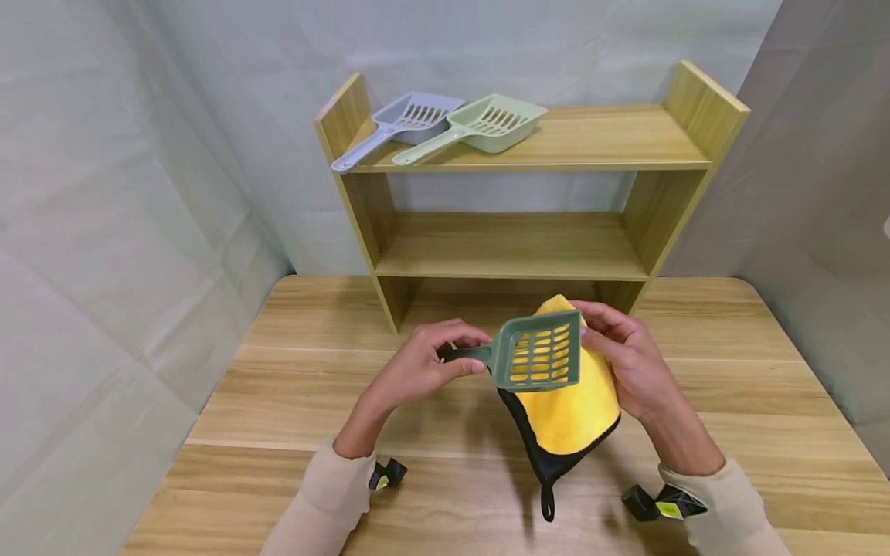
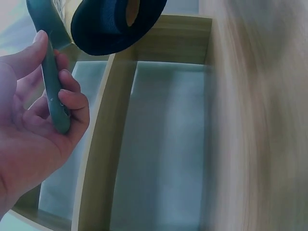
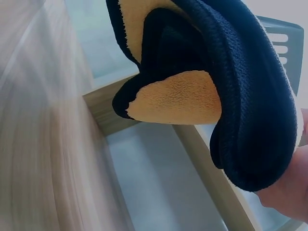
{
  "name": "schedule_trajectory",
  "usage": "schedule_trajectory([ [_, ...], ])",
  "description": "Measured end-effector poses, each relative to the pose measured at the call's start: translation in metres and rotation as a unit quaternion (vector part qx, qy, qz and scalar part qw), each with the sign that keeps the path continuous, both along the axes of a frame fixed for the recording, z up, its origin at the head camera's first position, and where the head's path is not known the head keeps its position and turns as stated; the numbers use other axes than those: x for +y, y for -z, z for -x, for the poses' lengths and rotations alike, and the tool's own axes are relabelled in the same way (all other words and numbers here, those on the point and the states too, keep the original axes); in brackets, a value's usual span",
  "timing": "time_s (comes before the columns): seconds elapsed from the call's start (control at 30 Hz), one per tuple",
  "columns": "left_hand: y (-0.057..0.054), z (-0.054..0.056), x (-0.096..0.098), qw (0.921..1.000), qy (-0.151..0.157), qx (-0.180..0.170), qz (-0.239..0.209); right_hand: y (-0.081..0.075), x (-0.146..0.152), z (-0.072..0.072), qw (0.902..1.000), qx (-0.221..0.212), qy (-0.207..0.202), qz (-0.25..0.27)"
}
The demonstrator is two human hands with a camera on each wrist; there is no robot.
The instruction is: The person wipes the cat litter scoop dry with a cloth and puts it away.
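Observation:
My left hand [image 1: 424, 367] grips a dark green slotted litter scoop [image 1: 504, 360] by its handle, and in the left wrist view the fingers curl round that handle [image 2: 54, 91]. A yellow cloth [image 1: 570, 421] with a dark backing and a hanging loop lies behind and below the scoop's head. My right hand [image 1: 629, 363] holds the cloth against the scoop's front edge, thumb on the near side. In the right wrist view the folded cloth [image 3: 255, 106] hides most of that hand, and part of the scoop [image 3: 294, 57] shows beyond it.
A wooden shelf unit [image 1: 514, 266] stands at the back of the wooden table [image 1: 278, 401]. On its top board, toward the left, lie a bluish-lilac scoop [image 1: 438, 131] and a pale green scoop [image 1: 501, 142], side by side. Pale fabric walls [image 1: 139, 232] surround the table.

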State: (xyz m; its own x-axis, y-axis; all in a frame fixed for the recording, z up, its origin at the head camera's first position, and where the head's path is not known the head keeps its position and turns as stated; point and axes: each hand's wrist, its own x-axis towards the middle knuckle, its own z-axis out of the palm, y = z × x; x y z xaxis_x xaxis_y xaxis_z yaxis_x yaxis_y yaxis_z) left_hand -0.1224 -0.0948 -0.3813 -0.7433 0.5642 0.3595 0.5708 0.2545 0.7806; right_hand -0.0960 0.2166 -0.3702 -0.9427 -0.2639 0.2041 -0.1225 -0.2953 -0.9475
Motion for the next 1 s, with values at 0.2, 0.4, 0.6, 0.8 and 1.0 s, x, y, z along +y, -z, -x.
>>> schedule_trajectory([
  [0.2, 0.001, 0.001, 0.001, 1.0000, 0.000, 0.004, -0.006, 0.000, -0.001, 0.000, 0.9999, -0.003, 0.010, -0.012],
  [0.4, 0.000, 0.001, -0.004, 1.0000, -0.002, 0.001, -0.005, 0.000, 0.000, 0.000, 0.9998, 0.000, 0.003, -0.018],
  [0.6, 0.000, 0.003, -0.008, 0.9999, 0.000, 0.014, -0.005, -0.003, 0.001, -0.001, 0.9998, -0.011, -0.008, -0.013],
  [0.8, -0.001, 0.005, -0.014, 0.9999, -0.005, 0.011, 0.002, -0.006, 0.004, -0.002, 0.9993, -0.033, -0.016, 0.001],
  [1.0, -0.002, 0.006, -0.016, 0.9997, -0.014, 0.019, 0.002, -0.007, 0.006, -0.003, 0.9990, -0.040, -0.020, 0.010],
])
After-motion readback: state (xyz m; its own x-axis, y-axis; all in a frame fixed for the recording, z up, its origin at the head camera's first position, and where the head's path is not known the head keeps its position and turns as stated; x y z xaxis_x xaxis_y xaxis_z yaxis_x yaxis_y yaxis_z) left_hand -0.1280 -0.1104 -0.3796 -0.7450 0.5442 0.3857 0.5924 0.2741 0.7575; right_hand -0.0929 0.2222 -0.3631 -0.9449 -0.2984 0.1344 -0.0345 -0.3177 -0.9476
